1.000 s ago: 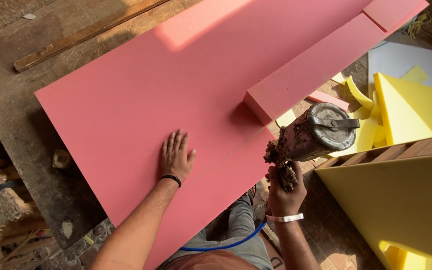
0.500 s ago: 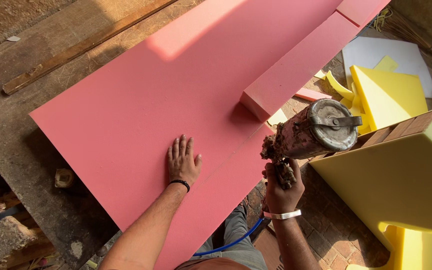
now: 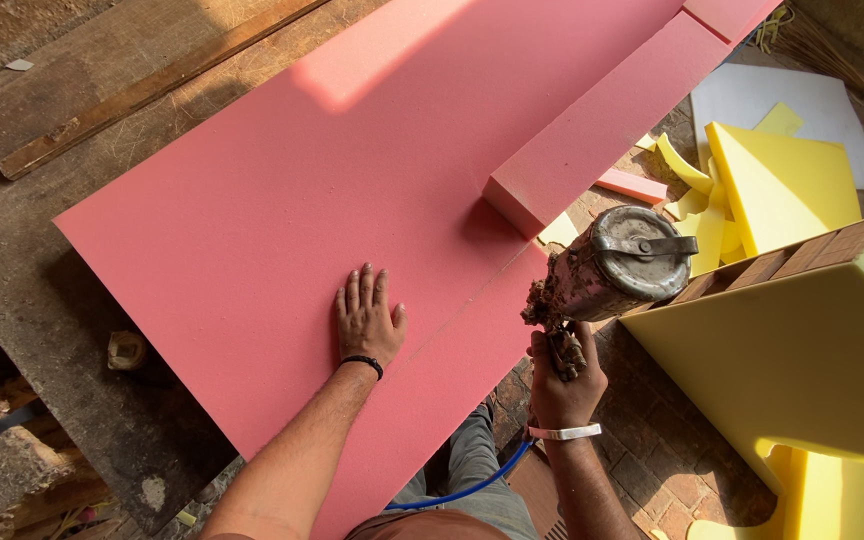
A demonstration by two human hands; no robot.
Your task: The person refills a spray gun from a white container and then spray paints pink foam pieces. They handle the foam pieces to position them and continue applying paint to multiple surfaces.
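left hand flat on smooth pink foam sheet, right hand gripping crusted metal spray gun

Pink foam sheets: one large sheet, centre of frame
Pink foam blocks: one long block, upper right; one small strip beside it
Spray guns: one, lower right
Wooden planks: one, upper left
Hands: two

Foam workshop, pink foam sheet, yellow offcuts, spray gun, brick floor
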